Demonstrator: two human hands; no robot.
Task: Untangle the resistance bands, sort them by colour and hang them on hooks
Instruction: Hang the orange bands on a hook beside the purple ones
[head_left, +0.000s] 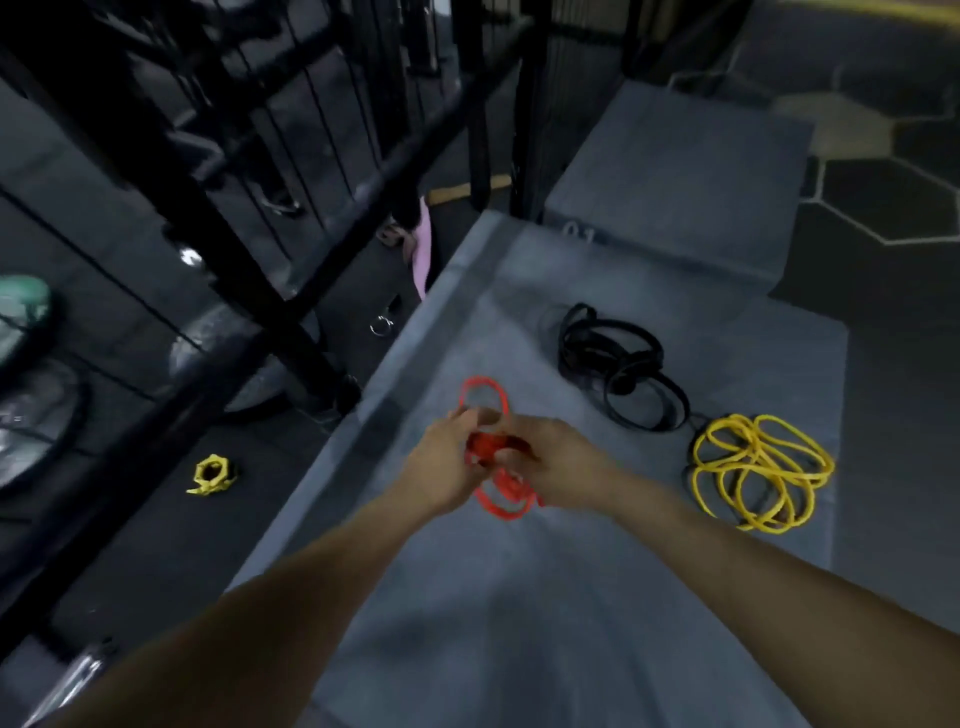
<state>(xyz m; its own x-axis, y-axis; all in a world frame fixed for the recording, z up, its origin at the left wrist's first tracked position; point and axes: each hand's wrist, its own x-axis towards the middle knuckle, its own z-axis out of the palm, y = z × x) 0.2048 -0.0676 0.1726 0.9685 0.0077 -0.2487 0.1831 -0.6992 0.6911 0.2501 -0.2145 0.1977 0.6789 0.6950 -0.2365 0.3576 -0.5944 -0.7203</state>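
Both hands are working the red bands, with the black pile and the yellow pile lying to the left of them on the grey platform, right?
Not quite. In the head view the black pile and yellow pile lie right of the hands. Left hand and right hand do hold the red bands over the grey platform.

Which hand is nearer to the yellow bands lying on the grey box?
Right. The right hand grips the red bands just to the left of the yellow bands; the left hand holds the same red tangle on its far side, further away.

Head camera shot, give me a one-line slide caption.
Both hands, left and right, grip tangled red resistance bands over a grey platform; black bands and yellow bands lie apart.
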